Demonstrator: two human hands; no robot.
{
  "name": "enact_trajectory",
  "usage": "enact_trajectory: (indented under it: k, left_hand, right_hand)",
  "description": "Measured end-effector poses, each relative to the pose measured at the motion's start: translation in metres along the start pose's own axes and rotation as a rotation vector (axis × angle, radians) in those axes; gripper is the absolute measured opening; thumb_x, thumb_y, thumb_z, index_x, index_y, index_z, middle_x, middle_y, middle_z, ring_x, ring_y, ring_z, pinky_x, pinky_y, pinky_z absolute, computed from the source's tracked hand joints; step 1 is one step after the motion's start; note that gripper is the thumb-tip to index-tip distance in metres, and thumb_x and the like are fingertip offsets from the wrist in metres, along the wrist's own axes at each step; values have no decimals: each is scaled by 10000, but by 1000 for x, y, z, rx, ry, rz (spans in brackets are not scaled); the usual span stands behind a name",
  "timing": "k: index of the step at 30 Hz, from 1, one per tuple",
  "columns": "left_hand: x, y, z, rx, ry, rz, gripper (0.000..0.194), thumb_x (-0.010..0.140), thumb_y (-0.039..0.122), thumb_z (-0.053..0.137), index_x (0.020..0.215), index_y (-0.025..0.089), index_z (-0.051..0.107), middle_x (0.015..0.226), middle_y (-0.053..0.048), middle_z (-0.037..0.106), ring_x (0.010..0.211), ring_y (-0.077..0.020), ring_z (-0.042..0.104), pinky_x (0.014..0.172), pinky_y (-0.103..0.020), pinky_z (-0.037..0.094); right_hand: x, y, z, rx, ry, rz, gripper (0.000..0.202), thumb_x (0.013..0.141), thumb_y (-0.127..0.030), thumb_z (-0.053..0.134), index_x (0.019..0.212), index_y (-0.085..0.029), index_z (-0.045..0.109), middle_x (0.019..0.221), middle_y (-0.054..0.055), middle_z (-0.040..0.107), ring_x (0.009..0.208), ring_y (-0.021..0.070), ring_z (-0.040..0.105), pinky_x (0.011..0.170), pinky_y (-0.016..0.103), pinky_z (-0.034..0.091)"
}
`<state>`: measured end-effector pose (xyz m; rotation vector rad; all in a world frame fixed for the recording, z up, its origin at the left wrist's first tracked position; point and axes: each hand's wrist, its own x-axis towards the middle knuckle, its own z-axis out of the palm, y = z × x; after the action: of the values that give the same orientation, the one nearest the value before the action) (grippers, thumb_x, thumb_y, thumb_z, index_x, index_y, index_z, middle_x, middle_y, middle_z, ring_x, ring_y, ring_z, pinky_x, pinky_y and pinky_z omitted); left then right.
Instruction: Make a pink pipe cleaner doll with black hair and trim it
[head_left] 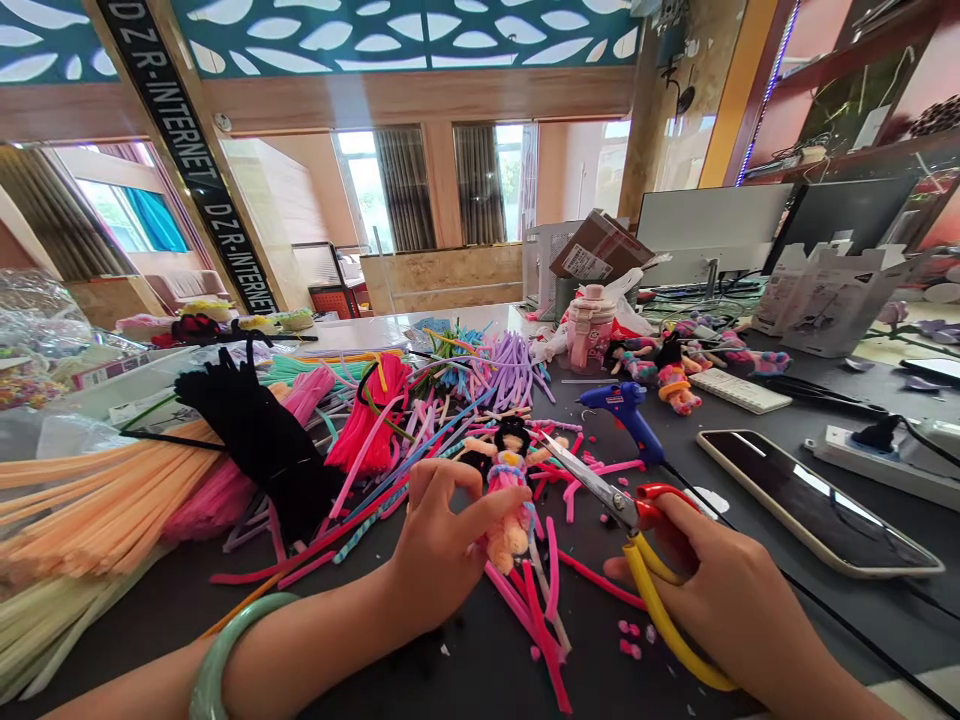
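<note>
My left hand [442, 545] pinches a small pipe-cleaner doll [511, 470] with black hair, a pink and blue dress and peach limbs. The doll is upright over the dark table. In my right hand [724, 585] is a pair of scissors [616, 505] with one red and one yellow handle. Its blades point up and left, their tips close beside the doll's head and arm; whether they touch it I cannot tell. Cut pink and red pipe cleaners [541, 630] lie below the doll, with small pink snippets [630, 640] near the scissors.
Bundles of peach [112, 500], black [259, 450] and pink pipe cleaners [375, 415] cover the left side. A blue glue gun [626, 415] lies behind the scissors. To the right are a phone [817, 500], a power strip [892, 465] and finished dolls [675, 372]. A pink bottle [590, 330] stands behind.
</note>
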<state>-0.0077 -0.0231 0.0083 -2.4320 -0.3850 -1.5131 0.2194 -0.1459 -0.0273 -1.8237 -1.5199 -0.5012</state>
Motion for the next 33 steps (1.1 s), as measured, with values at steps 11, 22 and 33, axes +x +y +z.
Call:
enact_trajectory:
  k: [11, 22, 33]
  left_hand:
    - [-5, -3, -1, -85, -61, -8, 321, 874, 60, 510, 1102, 232, 656, 743, 4, 554, 593, -120, 565, 549, -209, 485]
    - [-3, 3, -2, -206, -91, 54, 323, 882, 43, 477, 1125, 224, 588, 694, 32, 510, 546, -102, 491, 508, -178, 443]
    - [-1, 7, -1, -456, -34, 175, 370, 909, 369, 599, 1218, 185, 512, 765, -23, 557, 653, -162, 479, 565, -259, 487]
  right_hand:
    - [8, -10, -9, 76, -31, 56, 359, 750, -628, 580, 674, -283, 519, 486, -31, 572, 389, 175, 510, 401, 283, 394]
    - [3, -9, -9, 136, -66, 53, 312, 749, -586, 614, 706, -282, 555, 511, -36, 608, 402, 166, 548, 395, 271, 418]
    - [6, -14, -11, 191, -131, 161, 393, 692, -665, 604, 677, -278, 540, 456, -31, 552, 373, 158, 480, 393, 280, 390]
